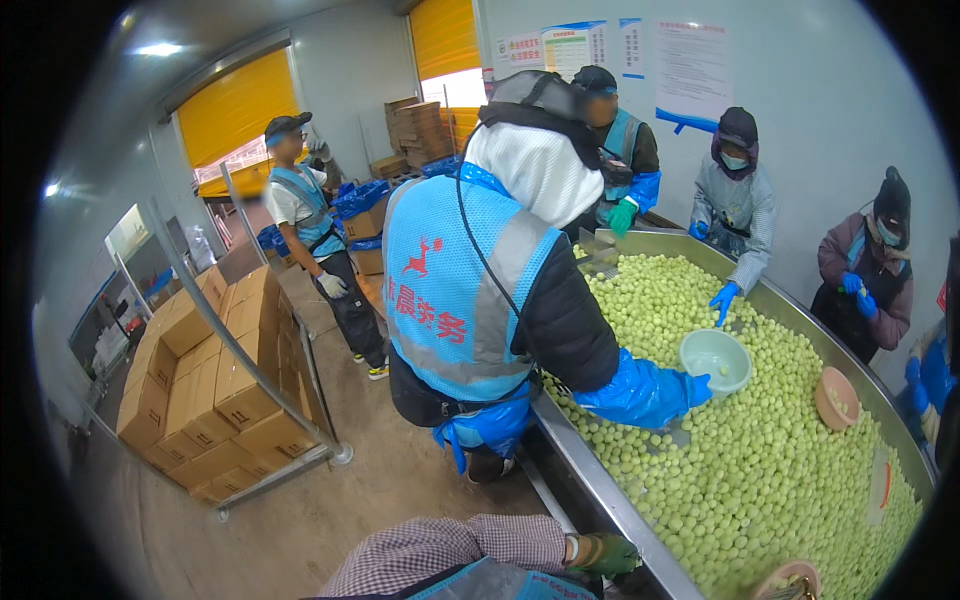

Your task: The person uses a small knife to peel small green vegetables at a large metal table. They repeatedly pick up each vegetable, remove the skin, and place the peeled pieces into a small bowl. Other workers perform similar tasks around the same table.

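Observation:
My left hand (609, 555) wears a dark green glove below a checked sleeve. It is beside the near metal rim of a large sorting table (626, 517); its fingers are partly hidden, so I cannot tell whether they hold anything. My right hand is out of view. Small round pale green fruits (750, 480) cover much of the table. At the bottom edge, a pinkish bowl (776, 577) holds some fruits and a shiny metal item, cut off by the frame. Farther along, a pale green basin (716, 360) rests on the fruits.
A co-worker in a blue vest (465, 270) leans over the table just ahead, one blue-gloved hand at the basin. Several other workers stand around the far side. Another pink bowl (836, 397) sits among the fruits. At left, stacked cardboard boxes (225, 375) fill a metal-framed cart (247, 495).

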A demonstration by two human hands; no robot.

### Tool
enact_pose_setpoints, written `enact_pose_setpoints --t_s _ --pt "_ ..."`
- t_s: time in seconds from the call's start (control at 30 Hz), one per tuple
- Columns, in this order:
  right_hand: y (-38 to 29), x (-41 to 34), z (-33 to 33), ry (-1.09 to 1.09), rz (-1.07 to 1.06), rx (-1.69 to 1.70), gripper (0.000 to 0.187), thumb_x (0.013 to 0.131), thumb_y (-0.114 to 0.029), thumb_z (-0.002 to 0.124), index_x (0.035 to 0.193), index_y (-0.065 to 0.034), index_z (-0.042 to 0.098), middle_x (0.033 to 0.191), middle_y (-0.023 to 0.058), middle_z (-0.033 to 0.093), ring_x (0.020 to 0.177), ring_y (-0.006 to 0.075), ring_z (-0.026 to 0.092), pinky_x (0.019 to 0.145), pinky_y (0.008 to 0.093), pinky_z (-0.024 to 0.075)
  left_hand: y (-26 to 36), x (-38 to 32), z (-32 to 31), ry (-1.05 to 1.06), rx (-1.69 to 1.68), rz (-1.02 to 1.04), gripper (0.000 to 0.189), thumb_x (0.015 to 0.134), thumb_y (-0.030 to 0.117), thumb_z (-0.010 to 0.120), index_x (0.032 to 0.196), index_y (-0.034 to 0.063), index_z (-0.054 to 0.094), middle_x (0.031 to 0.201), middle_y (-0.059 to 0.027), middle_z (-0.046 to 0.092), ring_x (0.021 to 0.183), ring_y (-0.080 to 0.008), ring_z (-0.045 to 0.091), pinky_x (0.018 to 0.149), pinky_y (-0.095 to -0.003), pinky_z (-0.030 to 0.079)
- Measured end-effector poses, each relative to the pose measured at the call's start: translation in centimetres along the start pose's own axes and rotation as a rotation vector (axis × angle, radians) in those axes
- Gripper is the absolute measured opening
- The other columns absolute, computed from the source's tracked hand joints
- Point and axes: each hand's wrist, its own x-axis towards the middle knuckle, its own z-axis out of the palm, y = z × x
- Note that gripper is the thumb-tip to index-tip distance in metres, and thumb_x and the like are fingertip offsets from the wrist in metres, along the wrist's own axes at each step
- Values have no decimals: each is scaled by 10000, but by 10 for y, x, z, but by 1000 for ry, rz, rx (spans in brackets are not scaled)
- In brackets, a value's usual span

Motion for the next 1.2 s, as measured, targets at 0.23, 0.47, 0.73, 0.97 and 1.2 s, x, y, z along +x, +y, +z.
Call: enact_pose_setpoints --t_s 0.23,0.47,0.73,0.97,1.2 --pt "-30 -3 2 -7 -81 102 662 956 -270 685 1503 -30 400 1175 200 660 996 302 664 860 399 552 -8 25 7 -102 103 -17 460 990 438 505 1129 44 697 1080 -209 725 1009 -353 693 927 -458 532" --pt "-61 -20 -4 -56 -181 291 692 951 -280 695 1519 -50 373 1196 195 651 1004 307 665 862 408 555 -57 43 18 187 482 649 406 998 394 541 1046 11 670 880 -116 713 779 -242 690 744 -397 546" --pt "-109 -79 -27 -275 -245 592 728 945 -291 707 1536 -72 342 1219 190 641 1012 313 666 863 418 558 53 -4 -23 45 -126 69 400 1043 436 510 1052 56 632 782 -62 673 676 -167 646 666 -348 535" --pt "-143 -130 -39 -575 -341 786 761 940 -300 716 1552 -91 315 1240 186 633 1019 319 667 865 426 561 127 -23 -45 41 -670 54 341 1031 370 585 1191 70 619 812 -56 679 610 -123 619 537 -272 503" --pt "-153 -160 -25 -761 -586 951 795 935 -310 726 1568 -110 288 1260 182 624 1026 324 669 866 435 563 127 -26 -46 27 -871 269 340 1038 298 591 1236 24 632 803 -54 687 644 -112 631 557 -255 507"
